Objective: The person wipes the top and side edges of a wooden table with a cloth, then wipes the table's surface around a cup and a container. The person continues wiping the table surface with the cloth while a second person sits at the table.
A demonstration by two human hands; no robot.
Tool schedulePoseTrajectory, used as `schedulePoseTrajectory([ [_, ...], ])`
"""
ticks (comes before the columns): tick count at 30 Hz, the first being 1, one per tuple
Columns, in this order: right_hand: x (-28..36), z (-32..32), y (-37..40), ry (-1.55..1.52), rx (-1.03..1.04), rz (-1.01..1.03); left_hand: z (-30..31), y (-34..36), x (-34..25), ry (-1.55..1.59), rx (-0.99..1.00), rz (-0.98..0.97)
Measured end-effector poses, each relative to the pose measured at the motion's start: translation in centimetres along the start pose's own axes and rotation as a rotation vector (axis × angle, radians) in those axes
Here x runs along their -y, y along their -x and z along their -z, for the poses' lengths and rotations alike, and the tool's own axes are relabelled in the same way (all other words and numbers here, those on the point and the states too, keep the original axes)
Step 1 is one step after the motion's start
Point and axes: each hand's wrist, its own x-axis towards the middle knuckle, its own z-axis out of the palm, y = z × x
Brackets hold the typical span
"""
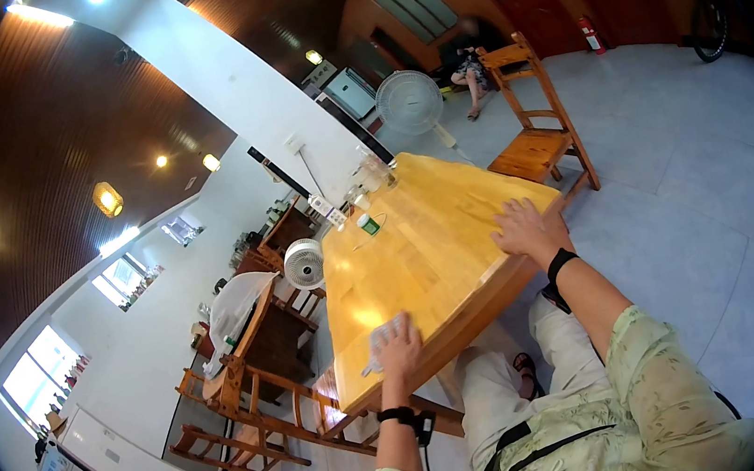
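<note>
My left hand [399,350] presses a light grey patterned cloth [375,341] onto the wooden table [426,248], near its left front corner. Part of the cloth sticks out beyond the fingers on the left. My right hand [523,227] rests flat on the tabletop by the right edge, fingers spread, holding nothing. Farther back on the table stand a small white jar with a green label [368,225], a white bottle [327,211] and glass jars [372,176].
A wooden chair [536,136] stands past the table's right side. One fan [410,102] is behind the table, another [304,263] to its left. More wooden chairs [262,414] are at left. A white pillar [230,75] rises behind; a person [473,64] sits farther back.
</note>
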Motion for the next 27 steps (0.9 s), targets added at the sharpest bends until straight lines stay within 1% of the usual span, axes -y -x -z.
schedulePoseTrajectory([
  [1,-0.3,-1.0,0.0,-0.002,0.002,-0.005,-0.3,-0.2,-2.1,-0.002,0.003,-0.004],
  [3,-0.9,-3.6,-0.4,0.062,-0.441,0.091,-0.4,-0.8,-5.7,0.092,-0.103,-0.207],
  [4,-1.1,-3.3,-0.4,0.064,-0.442,0.086,0.0,-1.0,-7.1,0.094,-0.102,-0.212],
  [6,-1.0,-2.7,-0.4,0.051,-0.339,0.092,1.3,-1.0,-9.3,0.259,-0.092,-0.279],
  [7,-1.0,-2.7,-0.4,0.052,-0.339,0.088,2.2,-1.0,-10.1,0.260,-0.091,-0.282],
  [9,-1.1,-2.9,-0.4,0.031,-0.325,0.084,3.5,-1.2,-10.7,0.641,0.014,-0.086],
  [10,-1.2,-3.2,-0.6,0.030,-0.324,0.082,2.9,-1.5,-10.6,0.640,0.016,-0.086],
  [12,-1.2,-3.6,-0.8,0.050,-0.382,0.097,1.2,-2.4,-10.4,0.306,-0.241,-0.239],
  [13,-1.2,-3.8,-0.8,0.049,-0.382,0.097,0.0,-2.5,-10.3,0.306,-0.241,-0.239],
  [15,-1.1,-3.8,-0.9,0.065,-0.405,0.095,-1.3,-2.2,-10.5,-0.080,-0.489,-0.274],
  [16,-1.1,-3.6,-0.9,0.065,-0.406,0.097,-1.1,-2.2,-10.5,-0.080,-0.491,-0.272],
  [18,-1.1,-3.0,-0.4,0.038,-0.354,0.106,-0.4,-1.2,-10.4,0.010,-0.362,-0.283],
  [22,-1.3,-2.5,-0.3,0.015,-0.329,0.123,0.8,1.8,-9.5,0.073,-0.381,-0.314],
  [24,-1.4,-3.6,-0.6,0.029,-0.430,0.122,0.2,3.5,-7.7,0.098,-0.516,-0.347],
  [27,-1.8,-4.5,-1.2,0.049,-0.466,0.138,-0.5,5.4,-3.3,0.074,-0.581,-0.344],
])
